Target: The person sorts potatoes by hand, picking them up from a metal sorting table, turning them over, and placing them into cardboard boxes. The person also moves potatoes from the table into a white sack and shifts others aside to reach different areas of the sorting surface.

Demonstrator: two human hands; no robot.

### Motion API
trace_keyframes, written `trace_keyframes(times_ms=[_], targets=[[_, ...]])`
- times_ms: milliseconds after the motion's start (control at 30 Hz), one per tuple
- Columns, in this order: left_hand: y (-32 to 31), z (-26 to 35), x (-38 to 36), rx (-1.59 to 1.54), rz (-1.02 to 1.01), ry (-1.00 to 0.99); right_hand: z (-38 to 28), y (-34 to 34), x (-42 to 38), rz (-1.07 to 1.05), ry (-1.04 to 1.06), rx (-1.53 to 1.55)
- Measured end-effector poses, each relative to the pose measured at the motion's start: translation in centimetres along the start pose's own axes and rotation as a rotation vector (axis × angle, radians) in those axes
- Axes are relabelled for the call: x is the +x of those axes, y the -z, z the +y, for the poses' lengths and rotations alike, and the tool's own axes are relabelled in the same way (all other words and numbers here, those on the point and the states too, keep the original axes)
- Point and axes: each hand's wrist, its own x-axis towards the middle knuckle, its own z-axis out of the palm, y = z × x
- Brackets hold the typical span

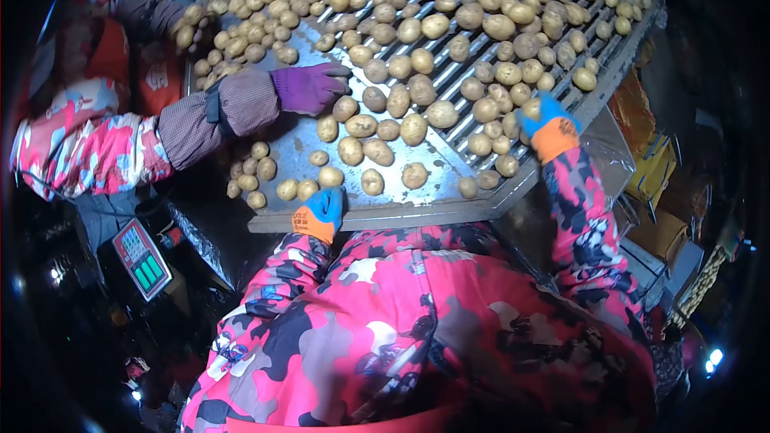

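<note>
My left hand, in a blue glove with an orange cuff, is at the near edge of the metal sorting table. Its fingers are curled, and what they hold, if anything, is hidden. Just left of it lies a loose potato. My right hand, gloved the same way, is at the table's right side with its fingers closed around a potato. More potatoes lie between my hands on the metal sheet and the slatted part.
A co-worker's purple-gloved hand reaches in from the left over the potatoes. Their other hand is at the heap on the far left. A device with a lit green display stands lower left. Yellow sacks are beyond the right edge.
</note>
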Motion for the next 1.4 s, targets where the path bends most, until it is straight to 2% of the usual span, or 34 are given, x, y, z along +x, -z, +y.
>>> trace_keyframes(times_ms=[33,100,167,200,233,267,300,367,400,467,533,567,633,700,733,767,833,900,933,967,1000,1033,1100,1167,1200,1233,1300,1367,1400], targets=[[0.0,0.2,-0.1,-0.084,0.092,-0.009,-1.0,-1.5,-0.8,-0.005,0.045,0.053],[-0.9,-1.3,0.1,-0.127,0.016,-0.021,-5.2,-2.8,-3.0,0.031,0.126,0.081],[-1.1,-1.5,-0.4,-0.122,0.073,-0.036,-4.6,-5.2,-2.3,0.060,0.194,-0.016],[-1.2,-1.7,-0.5,-0.111,0.121,-0.061,-2.5,-6.4,-0.9,0.039,0.195,0.463],[-0.9,-1.2,-0.6,-0.126,0.126,-0.057,-5.1,-4.5,-1.4,0.008,0.186,0.938],[-0.5,-0.7,-0.9,-0.172,0.157,-0.026,-6.7,-1.6,-3.0,-0.028,-0.301,1.318],[-0.4,-0.5,-1.0,-0.220,0.184,0.005,-6.8,0.1,-3.8,-0.050,-0.195,1.642],[-0.8,-1.2,-1.1,-0.207,0.176,-0.024,-8.3,1.3,-3.8,-0.112,-0.290,1.694],[-0.7,-1.1,-1.1,-0.232,0.192,-0.038,-8.5,0.4,-2.7,-0.227,-0.039,1.115],[-1.2,-1.6,-1.3,-0.268,0.215,-0.048,-13.4,-0.1,-5.0,-0.306,-0.024,0.655],[-2.1,-2.9,-1.3,-0.197,0.218,-0.171,-11.9,-7.8,-3.4,-0.226,0.338,0.345],[-1.4,-2.8,-1.3,-0.199,0.228,-0.170,-13.7,-8.4,-3.7,-0.236,0.310,0.127],[0.2,-1.4,-1.7,-0.324,0.129,-0.037,-17.6,-9.2,-5.6,-0.136,0.279,-0.141],[-0.6,-1.7,-2.0,-0.350,0.165,-0.061,-18.7,-10.6,-6.2,-0.201,0.237,-0.228],[-1.2,-2.1,-1.8,-0.360,0.237,-0.124,-18.0,-10.4,-5.8,-0.239,0.280,-0.210],[-1.6,-2.5,-1.7,-0.369,0.307,-0.189,-17.1,-10.4,-5.4,-0.150,0.282,-0.333],[-1.1,-2.7,-1.8,-0.462,0.349,-0.226,-16.7,-9.9,-3.9,-0.182,0.195,-0.272],[-1.1,-2.6,-2.8,-0.582,0.219,-0.196,-17.9,-9.6,-5.3,-0.168,0.102,0.019],[-1.3,-2.2,-2.8,-0.729,0.155,-0.134,-17.7,-11.6,-6.0,-0.073,0.139,-0.033],[-1.1,-1.8,-2.5,-0.722,0.150,-0.152,-17.6,-13.3,-6.6,0.031,0.181,-0.085],[-0.3,-1.1,-2.3,-0.670,0.124,-0.223,-18.1,-13.6,-7.6,0.145,0.261,-0.143],[0.2,-0.4,-2.1,-0.614,0.095,-0.289,-19.3,-13.0,-8.0,0.086,0.168,-0.079],[0.2,0.8,-1.4,-0.587,0.099,-0.373,-20.6,-12.6,-7.8,0.145,0.193,-0.014],[-0.2,2.2,-0.3,-0.406,-0.052,-0.569,-20.2,-14.6,-6.0,0.194,0.371,-0.096],[-0.4,3.0,0.2,-0.395,-0.081,-0.602,-19.2,-17.1,-5.5,0.246,0.379,-0.174],[-0.6,3.7,0.6,-0.297,-0.089,-0.694,-20.6,-14.4,-6.0,0.015,0.317,-0.131],[-0.6,4.4,1.0,-0.093,-0.090,-0.859,-20.8,-12.5,-6.0,-0.139,0.314,-0.078],[-2.2,3.4,1.8,-0.183,-0.054,-0.839,-19.7,-13.0,-5.2,-0.125,0.314,-0.037],[-1.2,3.9,1.8,-0.269,-0.186,-0.677,-19.3,-13.0,-4.9,-0.124,0.334,-0.017]])
